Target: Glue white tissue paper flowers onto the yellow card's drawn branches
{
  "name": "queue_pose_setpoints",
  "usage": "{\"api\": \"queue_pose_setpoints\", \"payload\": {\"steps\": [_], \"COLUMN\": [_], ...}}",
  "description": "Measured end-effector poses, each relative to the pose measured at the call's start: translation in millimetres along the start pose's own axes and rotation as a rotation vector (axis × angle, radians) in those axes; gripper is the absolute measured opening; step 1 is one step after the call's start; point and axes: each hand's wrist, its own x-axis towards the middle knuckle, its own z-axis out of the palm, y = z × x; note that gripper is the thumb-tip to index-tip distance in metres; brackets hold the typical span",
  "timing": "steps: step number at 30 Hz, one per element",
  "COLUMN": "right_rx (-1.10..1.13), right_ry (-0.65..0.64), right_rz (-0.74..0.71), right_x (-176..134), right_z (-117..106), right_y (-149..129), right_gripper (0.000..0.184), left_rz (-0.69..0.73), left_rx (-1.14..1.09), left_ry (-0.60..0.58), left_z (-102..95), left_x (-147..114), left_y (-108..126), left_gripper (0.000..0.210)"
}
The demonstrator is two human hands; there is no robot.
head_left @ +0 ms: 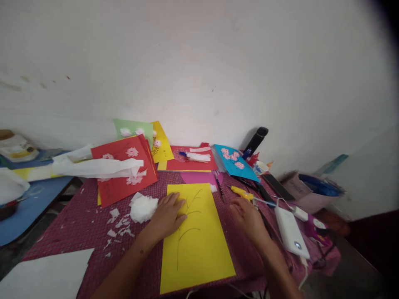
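Observation:
My left hand (168, 214) lies flat with its fingers stretched out over the upper left part of a sheet of yellow paper (205, 253). Thin dark lines on this sheet form a stem with curved branches. Beside that hand, to the left, sits a crumpled white tissue flower (143, 208), with torn paper scraps (121, 226) around it. My right hand (247, 214) is over the tablecloth right of the sheet, its fingers loosely bent and apart. Just beyond its fingertips lies a yellow glue gun (241, 192); I see no grip on it.
A red card (124, 151) with pink flowers and white paper strips (102, 167) lies at the back left. A blue flower card (237, 164) leans back right, near a pen (220, 189). A white power bank (291, 232) with cables edges the table's right side.

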Motion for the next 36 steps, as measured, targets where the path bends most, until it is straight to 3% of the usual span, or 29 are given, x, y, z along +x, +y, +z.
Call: {"api": "queue_pose_setpoints", "payload": {"steps": [10, 14, 18, 22, 29, 36], "right_rx": [0.076, -0.057, -0.122, -0.208, -0.358, -0.382], "right_ry": [-0.100, -0.187, -0.193, -0.208, -0.301, -0.310], "right_rz": [-0.067, 0.039, 0.067, 0.061, 0.066, 0.044], "right_x": [48.4, 109.5, 180.4, 220.5, 228.9, 223.8], "right_z": [22.2, 49.7, 80.3, 103.7, 127.9, 128.1], "right_y": [-31.1, -25.2, -26.4, -39.3, -44.2, -41.9], "right_gripper": [0.018, 0.024, 0.033, 0.038, 0.032, 0.030], "left_rz": [-0.029, -0.036, -0.051, -0.069, -0.086, -0.096], "left_rx": [-0.038, -0.044, -0.042, -0.054, -0.073, -0.086], "left_ry": [-0.016, -0.010, -0.019, -0.034, -0.032, -0.044], "left_z": [-3.0, -2.1, -2.4, -2.7, 1.2, -0.5], "left_x": [-0.3, -0.4, -0.4, 0.1, -0.2, 0.0], "left_y": [2.6, 2.9, 3.0, 2.8, 1.6, 2.3], "left_gripper": [0.045, 0.045, 0.047, 0.050, 0.051, 0.053]}}
